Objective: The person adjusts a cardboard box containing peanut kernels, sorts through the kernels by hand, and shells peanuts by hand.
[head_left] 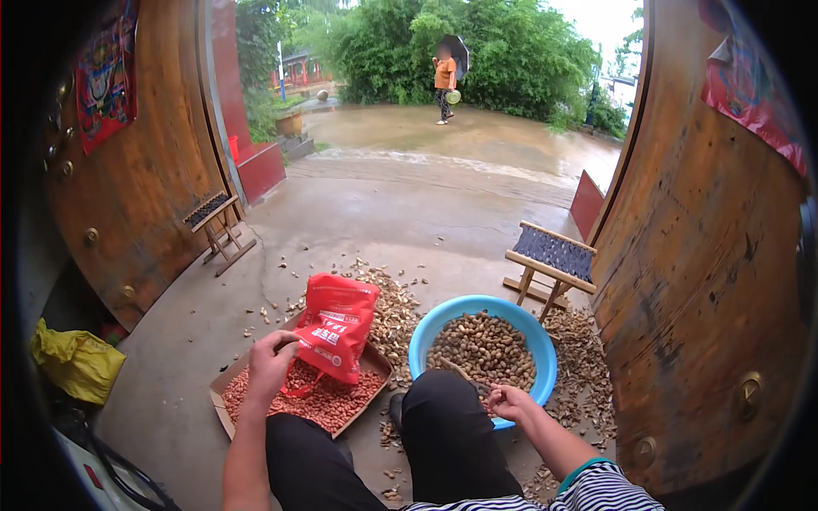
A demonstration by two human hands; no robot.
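Note:
My left hand point(271, 359) is over a shallow cardboard tray point(385, 364) of shelled red peanuts point(328, 404). Its fingers are pinched together beside the red bag point(338, 319), which rests on the peanuts; what they hold, if anything, is too small to make out. Next to my right knee, my right hand point(511, 402) is closed on the end of a thin wooden stick-like tool point(461, 371). That hand is at the near rim of a blue basin point(546, 341) holding unshelled peanuts point(486, 345).
Empty shells point(388, 311) litter the floor around the tray and basin. Low folding stools stand at left point(217, 223) and right point(550, 260), by open wooden doors point(694, 281). A yellow bag point(78, 362) lies far left. Outside, a person point(444, 81) carries an umbrella on wet ground.

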